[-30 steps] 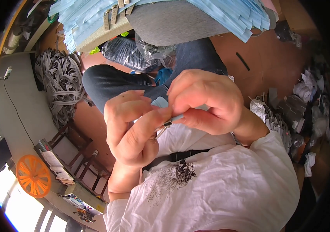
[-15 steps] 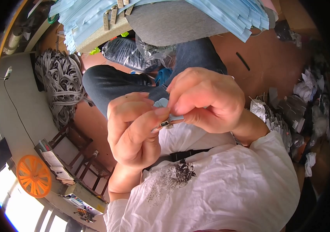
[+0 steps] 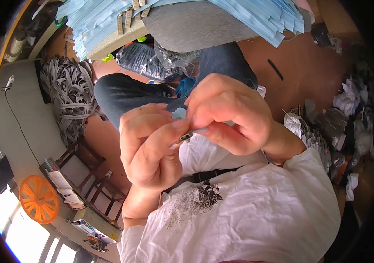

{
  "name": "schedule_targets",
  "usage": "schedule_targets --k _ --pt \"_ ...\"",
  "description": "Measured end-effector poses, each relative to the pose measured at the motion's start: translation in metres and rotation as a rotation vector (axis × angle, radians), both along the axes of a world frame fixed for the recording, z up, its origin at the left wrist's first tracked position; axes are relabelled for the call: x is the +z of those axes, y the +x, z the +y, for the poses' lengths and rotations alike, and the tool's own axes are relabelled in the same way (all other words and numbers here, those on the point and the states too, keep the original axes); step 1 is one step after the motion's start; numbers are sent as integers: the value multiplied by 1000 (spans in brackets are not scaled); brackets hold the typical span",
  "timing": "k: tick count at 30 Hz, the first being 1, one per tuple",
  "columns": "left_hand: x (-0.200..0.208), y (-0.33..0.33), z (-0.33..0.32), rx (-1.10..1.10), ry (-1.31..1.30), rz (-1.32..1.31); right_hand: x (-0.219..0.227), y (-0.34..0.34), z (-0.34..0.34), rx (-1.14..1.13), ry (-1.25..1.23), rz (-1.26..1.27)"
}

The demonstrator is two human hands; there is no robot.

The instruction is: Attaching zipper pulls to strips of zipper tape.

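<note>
My left hand [image 3: 149, 147] is closed in a pinch on a small metal clasp-like piece [image 3: 186, 136], silver with a dark opening; its exact kind is too small to make out. A light blue strip [image 3: 179, 113] shows just behind the fingertips. Close against it, my right hand [image 3: 235, 116] pinches a thin end of pale blue strip between thumb and forefinger, right beside the metal piece. The fingers hide most of the strip and how it runs through the metal. Both hands meet above my lap, in front of my white shirt [image 3: 257, 206].
Many light blue strips [image 3: 263, 19] lie piled on the work surface ahead, with several small metal tags [image 3: 128, 18] and grey cloth [image 3: 195, 26]. Grey straps [image 3: 68, 92] heap on the floor at left. Plastic bags [image 3: 147, 59] lie beneath the surface; scraps [image 3: 349, 105] litter the right.
My right hand has shifted slightly left and down, and its fingertips are closer to the metal piece. Less of the pale strip's end sticks out. The left hand has barely moved.
</note>
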State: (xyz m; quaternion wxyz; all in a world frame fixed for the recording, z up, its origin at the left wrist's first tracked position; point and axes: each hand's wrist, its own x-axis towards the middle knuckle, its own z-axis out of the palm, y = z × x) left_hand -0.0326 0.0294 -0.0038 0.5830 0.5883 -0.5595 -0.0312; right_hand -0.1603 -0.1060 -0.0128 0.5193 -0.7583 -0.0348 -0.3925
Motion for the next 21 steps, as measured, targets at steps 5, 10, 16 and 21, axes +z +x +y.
schedule_targets --k 5,10,16,21 --pt "1 0 1 -5 13 -16 3 1 0 15 39 45" --pt "3 1 1 -10 32 -35 3 0 -1 28 16 53" --pt "5 0 1 2 39 -65 9 1 -2 -16 -48 51" --pt "5 1 2 6 60 -70 5 3 -2 -154 -182 17"
